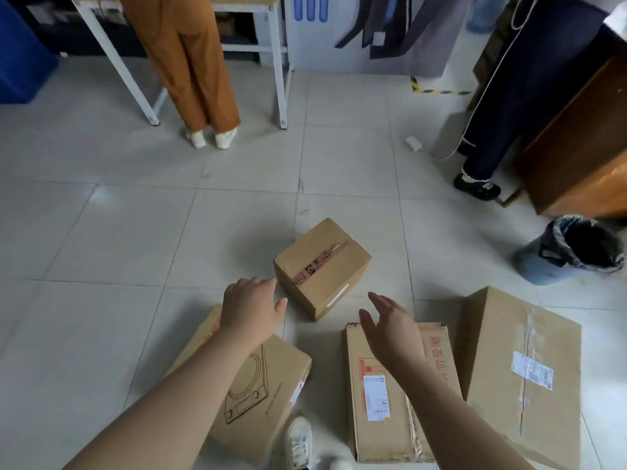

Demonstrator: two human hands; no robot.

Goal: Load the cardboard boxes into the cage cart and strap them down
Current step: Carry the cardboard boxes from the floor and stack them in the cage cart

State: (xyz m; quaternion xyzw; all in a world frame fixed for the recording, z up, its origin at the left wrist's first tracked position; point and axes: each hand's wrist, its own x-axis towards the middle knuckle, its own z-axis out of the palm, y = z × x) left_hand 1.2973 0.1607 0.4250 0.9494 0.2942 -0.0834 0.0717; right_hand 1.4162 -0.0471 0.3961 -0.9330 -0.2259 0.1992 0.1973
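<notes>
A small cardboard box sealed with red printed tape sits on the tiled floor in the middle. My left hand hovers just left of it, fingers apart, holding nothing. My right hand is stretched out below and right of it, open and empty. Under my left forearm lies a flat box with a line drawing. A long box with a white label lies under my right arm, and a large taped box stands at the right. No cage cart or strap is in view.
A person in brown trousers stands at a white-framed table at the back. Another person's dark-clothed leg and shoe are at the right beside a wooden cabinet. A lined bin stands right. My shoe is at the bottom.
</notes>
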